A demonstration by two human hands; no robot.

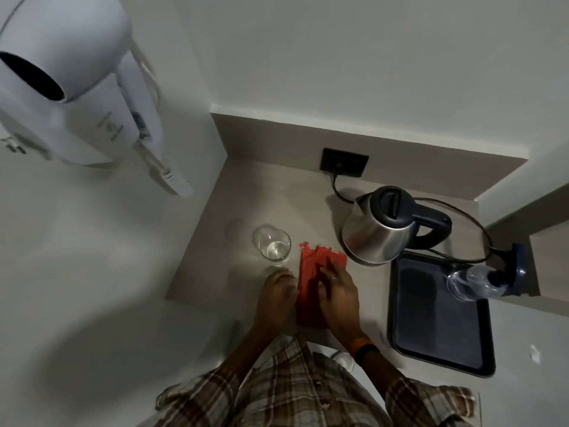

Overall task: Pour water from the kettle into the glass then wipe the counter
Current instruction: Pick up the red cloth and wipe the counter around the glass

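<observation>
A clear glass with a little water in its bottom stands on the beige counter. To its right a steel kettle with a dark lid and handle sits upright, its cord plugged into the wall socket. Between them, near the counter's front edge, lies a red cloth. My left hand rests at the cloth's left edge, fingers curled on it. My right hand, with a ring on one finger, lies flat on top of the cloth, covering its right side.
A dark tray lies at the right front of the counter, with a clear plastic bottle at its far corner. A black socket is on the back wall. A white hair dryer hangs on the left wall.
</observation>
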